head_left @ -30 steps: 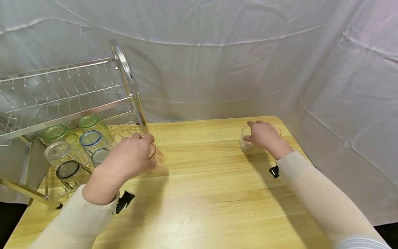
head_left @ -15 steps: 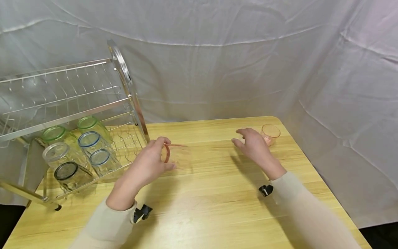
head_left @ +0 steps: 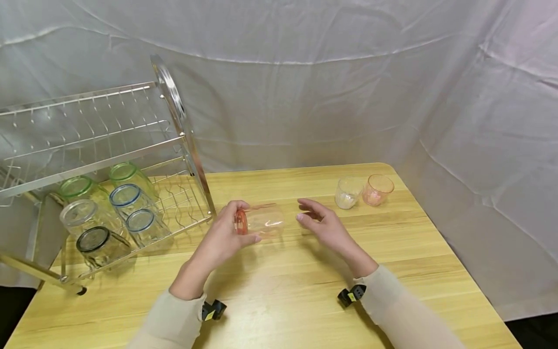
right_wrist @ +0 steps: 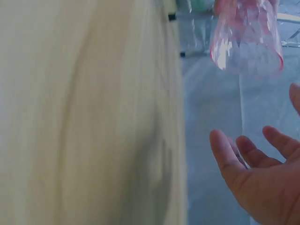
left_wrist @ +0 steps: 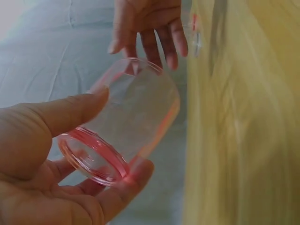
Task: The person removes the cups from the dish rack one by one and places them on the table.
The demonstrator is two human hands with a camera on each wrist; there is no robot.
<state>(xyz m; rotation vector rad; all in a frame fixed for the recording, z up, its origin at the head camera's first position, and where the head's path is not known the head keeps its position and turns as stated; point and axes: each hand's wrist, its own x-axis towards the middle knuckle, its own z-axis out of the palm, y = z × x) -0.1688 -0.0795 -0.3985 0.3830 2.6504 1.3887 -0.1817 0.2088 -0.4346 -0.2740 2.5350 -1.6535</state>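
The left hand (head_left: 222,237) grasps a pink glass (head_left: 261,222) by its thick base, thumb on one side and fingers curled round the other, as the left wrist view shows plainly. The glass lies on its side in the air above the desk (head_left: 283,291), its open mouth turned away from the left palm and toward the right hand (head_left: 324,227). The right hand is released: its fingers are straight and spread, palm facing the mouth of the glass, fingertips near the rim but apart from it. In the right wrist view the glass (right_wrist: 247,40) hangs beyond the fingers (right_wrist: 225,157) with a clear gap between them.

Beyond the right hand, toward the far right corner of the desk, stand two small cups touching or nearly touching each other: a clear cup (head_left: 347,193) nearer the hand and a pink cup (head_left: 377,189) just past it. Both are upright.

To the outer side of the left hand stands a metal rack (head_left: 100,160) with two tiers. On its lower tier lie several glasses (head_left: 109,208) with their bases facing the camera, rimmed green, blue, clear and dark. The nearest of them is well apart from the left hand. A white sheet (head_left: 348,87) hangs behind the desk.
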